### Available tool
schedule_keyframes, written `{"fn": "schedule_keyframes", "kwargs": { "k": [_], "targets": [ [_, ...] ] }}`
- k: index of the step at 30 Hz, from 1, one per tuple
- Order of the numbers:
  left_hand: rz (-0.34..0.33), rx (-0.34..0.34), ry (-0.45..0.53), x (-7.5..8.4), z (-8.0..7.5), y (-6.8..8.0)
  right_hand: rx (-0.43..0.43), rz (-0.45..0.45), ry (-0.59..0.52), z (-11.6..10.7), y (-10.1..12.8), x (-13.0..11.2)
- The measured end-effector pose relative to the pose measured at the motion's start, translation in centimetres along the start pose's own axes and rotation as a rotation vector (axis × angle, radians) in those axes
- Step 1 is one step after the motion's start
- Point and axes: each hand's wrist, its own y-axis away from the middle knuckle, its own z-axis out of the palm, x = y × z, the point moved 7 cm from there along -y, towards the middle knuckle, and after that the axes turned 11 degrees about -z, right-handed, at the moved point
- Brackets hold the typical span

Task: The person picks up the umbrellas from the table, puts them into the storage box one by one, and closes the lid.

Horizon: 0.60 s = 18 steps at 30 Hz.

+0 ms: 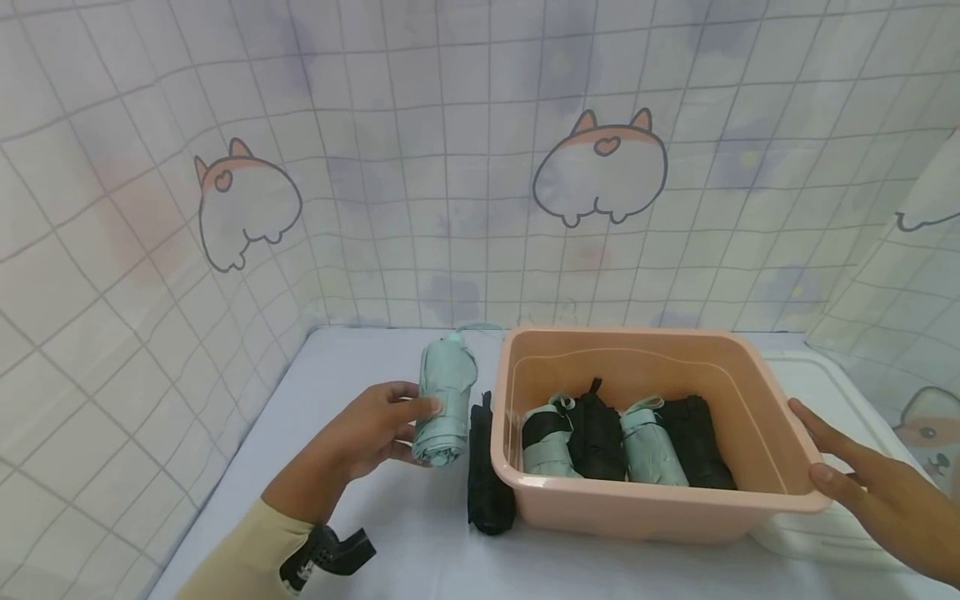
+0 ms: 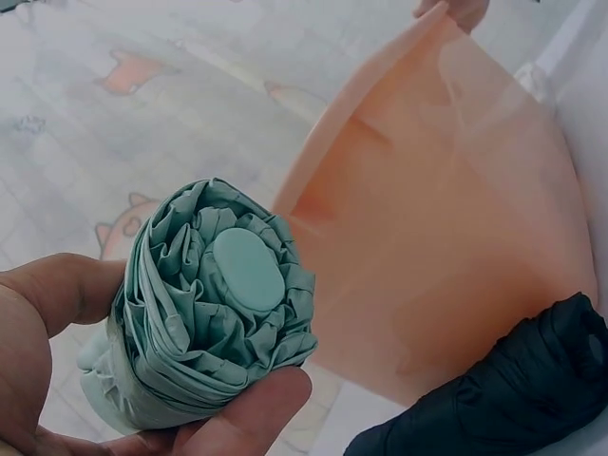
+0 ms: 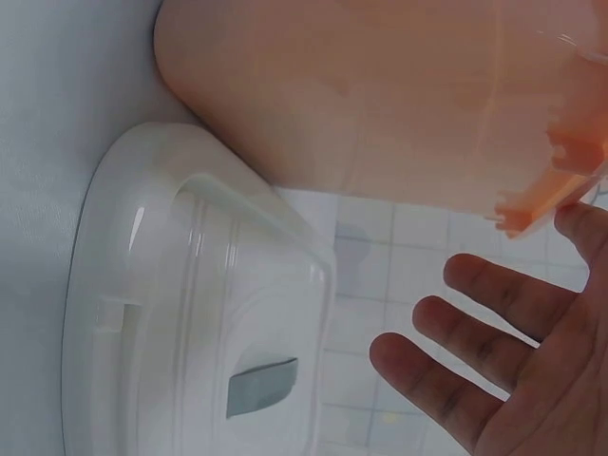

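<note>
A folded mint-green umbrella (image 1: 448, 387) stands nearly upright in my left hand (image 1: 375, 429), gripped between thumb and fingers. Its oval end cap and bunched fabric (image 2: 214, 323) face the left wrist view. Just right of it, a folded black umbrella (image 1: 489, 492) lies along the outer left side of a peach plastic bin (image 1: 637, 510). Inside the bin, green umbrellas (image 1: 651, 446) and black umbrellas (image 1: 596, 433) lie side by side. At the bin's right rim, my right hand (image 1: 873, 479) touches the edge with its fingers mostly straight; three of them spread free in the right wrist view.
A white plastic lid (image 3: 199, 285) with a grey latch (image 3: 263, 388) lies right of the bin, partly beneath it. The table (image 1: 360, 533) has a pale cover. Behind and beside it hangs a checked cloth (image 1: 420, 167) with cartoon animals.
</note>
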Motion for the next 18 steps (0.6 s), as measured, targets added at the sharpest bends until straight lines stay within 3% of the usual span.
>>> {"fn": "schedule_keyframes", "kwargs": {
  "k": [11,18],
  "targets": [
    [0.019,0.002,0.019,1.1,0.5,0.3,0.044,-0.055,0.005,-0.2,0.2,-0.3],
    [0.041,-0.035,0.037,1.9,1.4,0.8,0.053,-0.054,0.025,-0.3,0.2,-0.1]
  ]
}}
